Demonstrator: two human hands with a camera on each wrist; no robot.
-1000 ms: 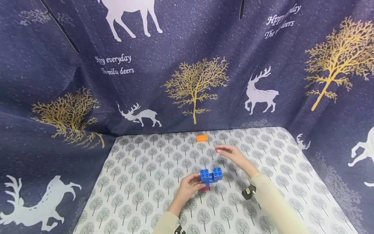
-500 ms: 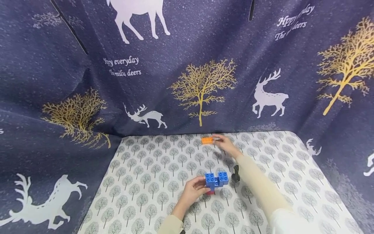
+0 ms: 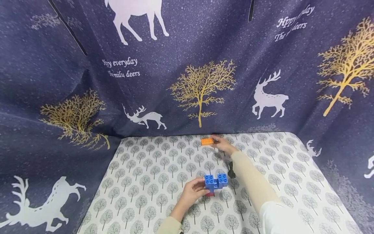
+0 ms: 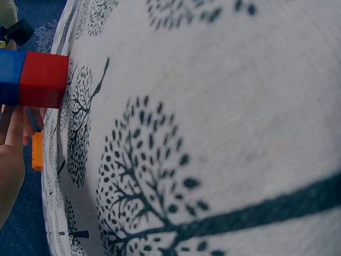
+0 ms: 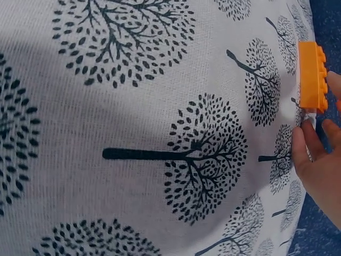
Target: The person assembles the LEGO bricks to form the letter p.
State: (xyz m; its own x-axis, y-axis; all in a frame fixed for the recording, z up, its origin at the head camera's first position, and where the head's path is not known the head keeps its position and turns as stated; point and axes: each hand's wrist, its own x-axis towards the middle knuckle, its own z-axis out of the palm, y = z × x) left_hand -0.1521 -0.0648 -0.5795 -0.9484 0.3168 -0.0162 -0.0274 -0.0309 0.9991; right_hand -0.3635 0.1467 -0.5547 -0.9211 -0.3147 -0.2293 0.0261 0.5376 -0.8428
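My left hand [image 3: 191, 195] grips the left side of a small structure of blue toy building bricks [image 3: 209, 182] that stands on a red brick [image 4: 43, 80]. Two studded blue tops rise from it, with a lower blue part between them. At the far side of the table, an orange building brick [image 3: 206, 141] lies studs up. My right hand [image 3: 222, 145] is at that brick's right end, fingers parted and fingertips right beside it. In the right wrist view, the fingers [image 5: 300, 146] lie past the end of the orange brick [image 5: 308, 77], a small gap showing.
A white cloth printed with grey trees [image 3: 140, 195] covers the table. Behind its far edge hangs a dark blue curtain [image 3: 163, 81] with deer and golden trees. A dark wrist-worn device [image 3: 231, 170] shows at the right sleeve.
My right hand has reached forward and left from above the table's middle to the orange brick's right end. My left hand still holds the blue bricks; the head view has shifted slightly.
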